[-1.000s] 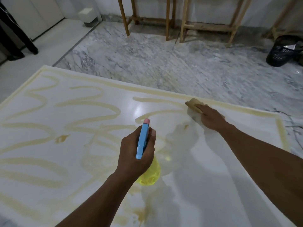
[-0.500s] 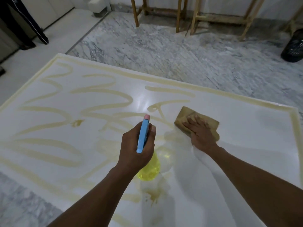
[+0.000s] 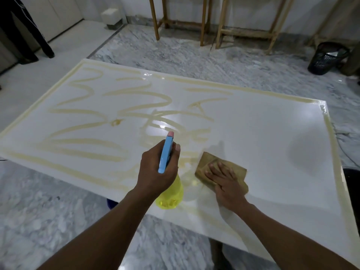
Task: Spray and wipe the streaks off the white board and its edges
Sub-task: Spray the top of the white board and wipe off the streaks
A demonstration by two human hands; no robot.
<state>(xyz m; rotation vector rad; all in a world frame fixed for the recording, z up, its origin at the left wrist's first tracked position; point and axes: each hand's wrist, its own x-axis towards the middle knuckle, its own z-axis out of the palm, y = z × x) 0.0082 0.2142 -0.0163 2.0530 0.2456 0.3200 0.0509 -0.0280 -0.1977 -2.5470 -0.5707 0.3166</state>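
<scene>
a grey marble floor [image 3: 224, 61] fills the frame. the white board [image 3: 263, 133] lies across the middle, from the left edge to the lower right. yellowish streaks [image 3: 87, 145] loop over its left half and line its edges; the right half is plain white. wooden frames [image 3: 202, 20] stand at the top, a black basket [image 3: 327, 59] at upper right. at lower centre the right hand [image 3: 226, 184] presses flat, fingers straight, on a tan cloth [image 3: 206, 162] on the board. just left, the left hand [image 3: 155, 172] grips a yellow spray bottle [image 3: 171, 193].
</scene>
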